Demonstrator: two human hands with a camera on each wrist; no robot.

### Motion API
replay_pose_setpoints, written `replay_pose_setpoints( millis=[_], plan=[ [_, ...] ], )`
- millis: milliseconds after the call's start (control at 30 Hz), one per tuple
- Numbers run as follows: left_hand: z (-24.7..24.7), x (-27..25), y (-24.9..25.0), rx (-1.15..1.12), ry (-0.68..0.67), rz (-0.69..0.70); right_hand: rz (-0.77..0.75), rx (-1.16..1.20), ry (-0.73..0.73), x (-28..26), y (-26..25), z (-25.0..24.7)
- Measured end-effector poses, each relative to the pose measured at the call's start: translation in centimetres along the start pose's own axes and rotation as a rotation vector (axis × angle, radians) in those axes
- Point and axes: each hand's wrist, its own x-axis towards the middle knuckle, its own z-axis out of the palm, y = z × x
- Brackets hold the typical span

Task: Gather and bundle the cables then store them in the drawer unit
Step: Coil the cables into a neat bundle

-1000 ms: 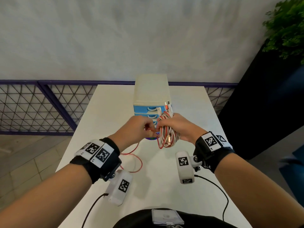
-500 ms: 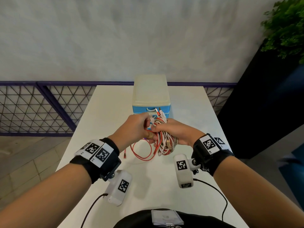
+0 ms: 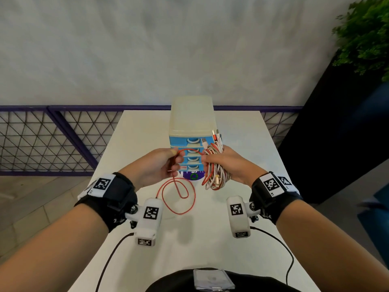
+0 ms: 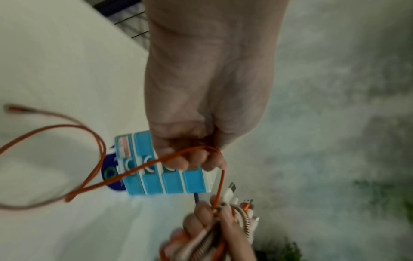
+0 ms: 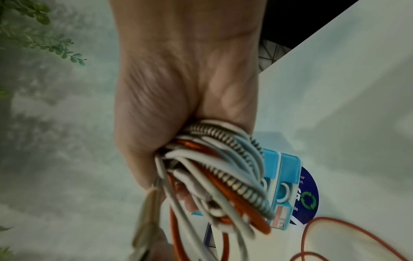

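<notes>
The fingers (image 3: 207, 160) of the right hand (image 3: 229, 163) are curled round a coiled bundle of cables (image 3: 214, 165), white, red and striped braid together, held up just in front of the drawer unit (image 3: 190, 131), with several plugs poking out above the fist. The left hand (image 3: 155, 165) pinches a loose red cable (image 3: 179, 194) between thumb and fingertips; a short span runs from there across to the bundle, and the rest droops in slack loops down towards the table (image 3: 242, 131), in front of the unit. Its free plug end is too blurred in the left wrist view to place.

To my eye the lot is light and floppy, nothing fragile, but springy: braided coils like these want to open the instant the grip eases, so the sensible hold is across the middle of the coil, as the right hand has it. The thin red cable looks smooth enough to slide through a pinch, and its hanging loops could snag on a drawer handle or a wrist camera.

For room, the table in front of and on either side of the unit looks open. All four blue drawers look closed, so a hand would have to come free to pull one. The drawers look shallow, and I suspect a fat bundle would be a squeeze.
</notes>
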Motion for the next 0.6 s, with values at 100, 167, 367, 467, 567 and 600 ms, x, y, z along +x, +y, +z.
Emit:
replay_pose_setpoints(
  millis=[100,167,367,467,567,600],
  plan=[
    [1.0,-0.4,-0.2,-0.146,-0.111,0.034,-0.043,0.041,0.044,0.3,0.2,0.2],
    [1.9,-0.5,-0.4,-0.170,-0.143,0.062,-0.069,0.087,0.066,0.6,0.6,0.5],
    [4.2,-0.1,-0.4,-0.121,-0.109,0.052,-0.085,0.221,0.052,0.6,0.7,1.8],
    [4.7,0.1,-0.3,-0.098,-0.078,0.046,-0.050,0.290,-0.034,0.5,0.9,1.7],
    [4.9,0.3,-0.4,-0.045,-0.021,0.058,-0.030,0.332,-0.130,0.1,0.9,1.8],
    [4.9,0.3,-0.4,-0.013,-0.011,0.060,-0.040,0.334,-0.140,0.2,1.1,1.7]
  ],
)
